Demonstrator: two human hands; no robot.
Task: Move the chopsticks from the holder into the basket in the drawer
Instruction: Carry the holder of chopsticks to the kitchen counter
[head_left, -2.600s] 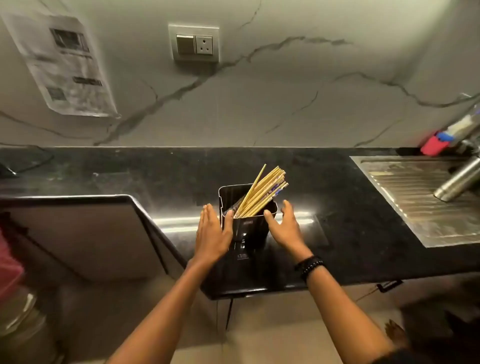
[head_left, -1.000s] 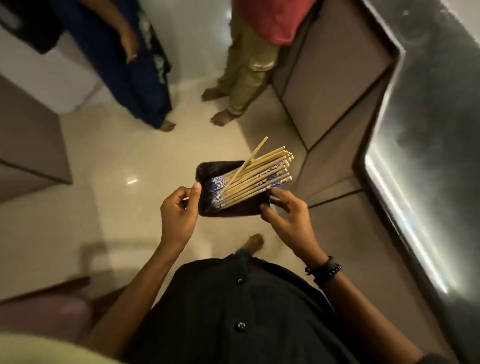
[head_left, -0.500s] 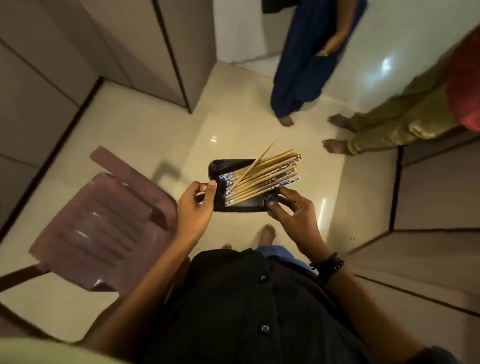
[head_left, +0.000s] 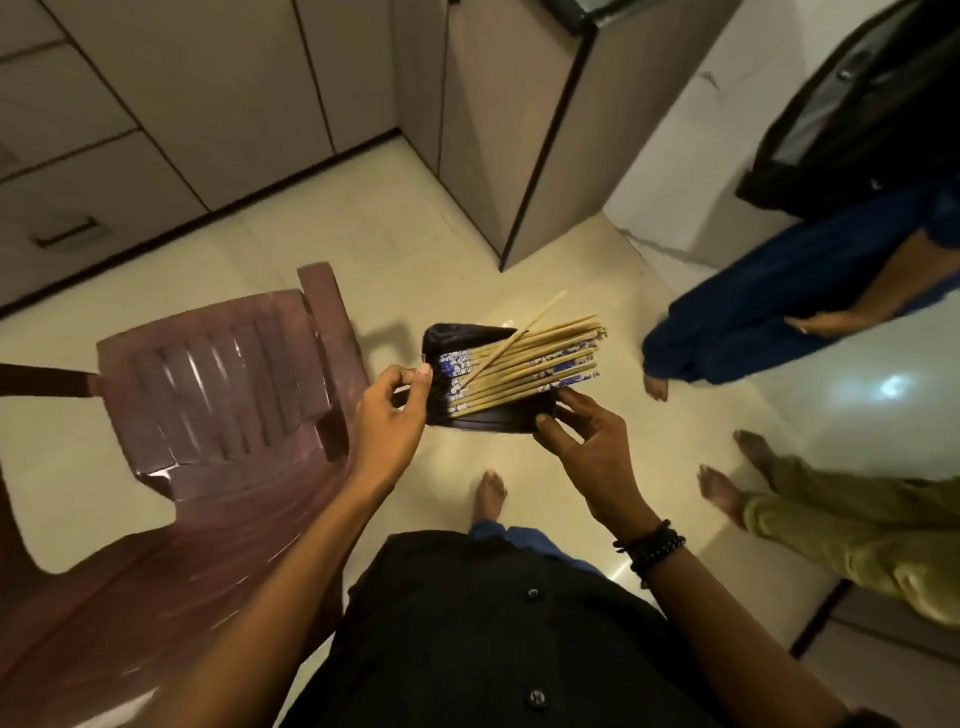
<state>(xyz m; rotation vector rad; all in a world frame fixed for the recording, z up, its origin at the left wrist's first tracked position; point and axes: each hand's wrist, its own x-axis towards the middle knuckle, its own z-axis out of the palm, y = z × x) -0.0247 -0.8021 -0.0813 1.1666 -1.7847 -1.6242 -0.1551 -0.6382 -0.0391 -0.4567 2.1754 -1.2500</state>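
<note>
From the head camera, looking down past my chest, I hold the black plastic rectangular holder (head_left: 488, 421) in front of me, above the floor, between both hands. My left hand (head_left: 389, 415) pinches its left edge, the thumb on top near the rim and the fingers curled beneath. My right hand (head_left: 592, 452) grips the near right corner, the thumb laid against the wall and the fingers bent under the base. The holder is tilted, so I see into its dark mouth.

The bundle of pale bamboo chopsticks with blue-and-white patterned ends (head_left: 524, 364) lies inside the holder, slanting toward the right, with the far ends sticking out past the right rim. One plain stick lies across the top of the others, pointing up and to the right.

A black beaded bracelet (head_left: 649, 545) sits on my right wrist, and my black buttoned shirt (head_left: 493, 623) fills the bottom of the view. My bare foot (head_left: 491, 488) stands on the glossy cream tiled floor (head_left: 415, 249) just below the holder.

To my left is a maroon plastic chair with a slatted back (head_left: 218, 395), close beside my left arm. Grey-brown cabinet fronts (head_left: 182, 104) run along the top of the view. On the right a person in dark blue clothing (head_left: 753, 322) stands barefoot, and nearer to me the legs of a person in olive trousers (head_left: 857, 530) reach in from the right edge, also barefoot.
</note>
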